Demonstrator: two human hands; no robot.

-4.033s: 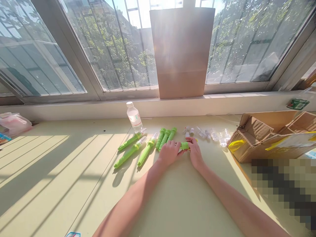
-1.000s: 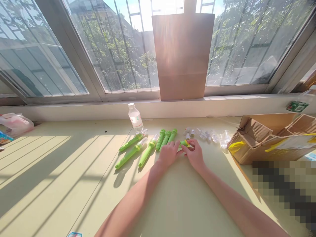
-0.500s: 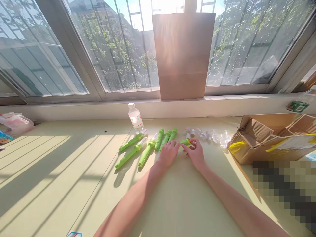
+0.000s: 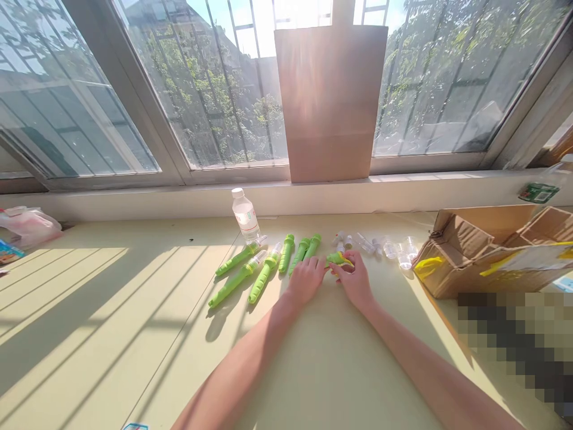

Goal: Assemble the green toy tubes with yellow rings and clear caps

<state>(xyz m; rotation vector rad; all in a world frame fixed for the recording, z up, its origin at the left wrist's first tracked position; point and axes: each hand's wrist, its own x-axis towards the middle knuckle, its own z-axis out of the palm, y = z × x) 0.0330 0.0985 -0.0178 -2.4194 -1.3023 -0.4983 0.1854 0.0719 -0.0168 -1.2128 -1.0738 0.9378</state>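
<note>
Both of my hands are close together at the middle of the table. My left hand [image 4: 307,279] has its fingers bent around the near end of a green piece [image 4: 335,258] with a yellow rim. The fingers of my right hand [image 4: 353,278] pinch the yellow-rimmed end of the same piece. Left of my hands lie several green tubes [image 4: 265,279], some with clear tops. Two of them [image 4: 299,255] partly reach behind my left hand. Beyond my right hand are small clear plastic parts [image 4: 366,243].
A water bottle [image 4: 246,216] stands behind the green tubes. At the right is an open cardboard box [image 4: 465,269] with yellow tape. A pink plastic bag [image 4: 33,226] lies far left. A cardboard sheet [image 4: 331,107] leans against the window.
The yellow-rimmed end of the green piece has shifted slightly and shows more between my hands. Both hands stay almost in place.
</note>
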